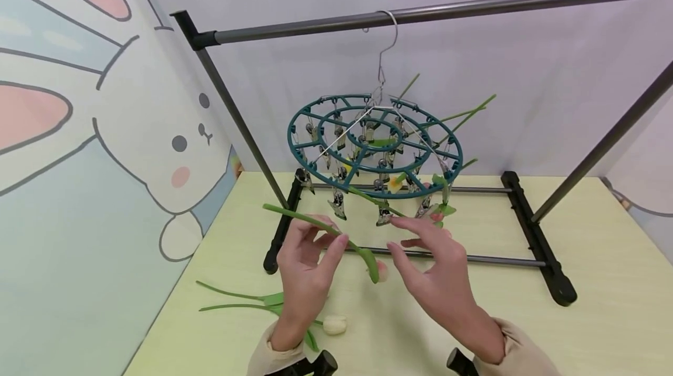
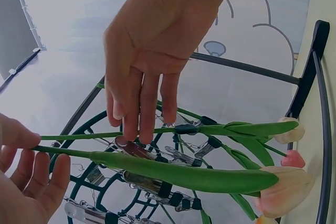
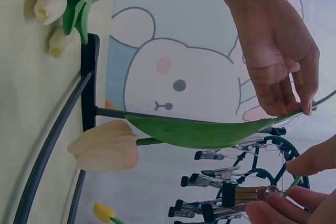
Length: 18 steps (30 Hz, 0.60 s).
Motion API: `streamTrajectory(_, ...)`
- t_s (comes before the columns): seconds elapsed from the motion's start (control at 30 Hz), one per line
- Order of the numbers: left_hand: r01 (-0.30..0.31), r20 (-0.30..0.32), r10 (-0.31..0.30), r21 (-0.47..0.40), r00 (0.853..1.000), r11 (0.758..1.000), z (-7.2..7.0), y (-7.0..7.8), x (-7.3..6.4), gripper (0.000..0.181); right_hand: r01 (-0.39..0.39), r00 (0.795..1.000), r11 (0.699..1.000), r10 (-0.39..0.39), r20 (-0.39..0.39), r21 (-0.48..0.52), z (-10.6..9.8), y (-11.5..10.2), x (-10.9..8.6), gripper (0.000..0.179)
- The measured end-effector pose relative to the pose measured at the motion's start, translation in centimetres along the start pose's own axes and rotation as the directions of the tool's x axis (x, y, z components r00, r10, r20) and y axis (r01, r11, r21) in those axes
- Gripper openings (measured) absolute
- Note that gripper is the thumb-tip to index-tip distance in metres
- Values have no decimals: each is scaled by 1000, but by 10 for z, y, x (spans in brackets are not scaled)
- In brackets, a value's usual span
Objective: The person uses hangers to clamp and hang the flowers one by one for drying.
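Note:
My left hand point(image 1: 310, 271) pinches the green stem of an artificial tulip point(image 1: 370, 265) between thumb and fingers. Its pale pinkish-cream bloom point(image 3: 105, 145) points down and away from the hand. To the right, my right hand point(image 1: 439, 274) is raised with thumb and index finger apart. Its fingertips are at a metal clip point(image 1: 384, 214) on the near edge of a round teal hanger point(image 1: 363, 160); whether they press it I cannot tell. In the left wrist view, another tulip stem point(image 2: 231, 129) runs behind the held one, among the clips.
The hanger hooks over a dark metal bar point(image 1: 315, 25) of a stand whose black feet point(image 1: 541, 242) rest on the pale table point(image 1: 200, 335). Several tulips hang from its clips. Loose white tulips point(image 1: 334, 324) lie by the left forearm. A rabbit mural covers the left wall.

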<state>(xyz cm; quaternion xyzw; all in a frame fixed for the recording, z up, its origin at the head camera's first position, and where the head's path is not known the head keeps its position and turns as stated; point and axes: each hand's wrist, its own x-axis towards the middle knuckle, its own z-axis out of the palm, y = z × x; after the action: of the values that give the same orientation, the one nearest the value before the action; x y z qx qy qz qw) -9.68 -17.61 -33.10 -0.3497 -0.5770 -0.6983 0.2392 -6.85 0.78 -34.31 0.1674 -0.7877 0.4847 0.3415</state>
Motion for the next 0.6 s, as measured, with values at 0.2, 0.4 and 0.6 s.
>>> streamTrajectory(0.2,-2,-1,2,-4,1000,1000,0,-1,1,20,-22,1000,996,23,9,-84,6,9,-8,43)
streamTrajectory(0.4,-1,-17,1,-10,1000,1000,-1,-2,1,20,-156,970,983,172,171,-101,15,20,-3,48)
streamTrajectory(0.6,4,-35,-5,-32,999,999,0,-4,1,20,-151,979,988,154,133,-32,19,20,3,57)
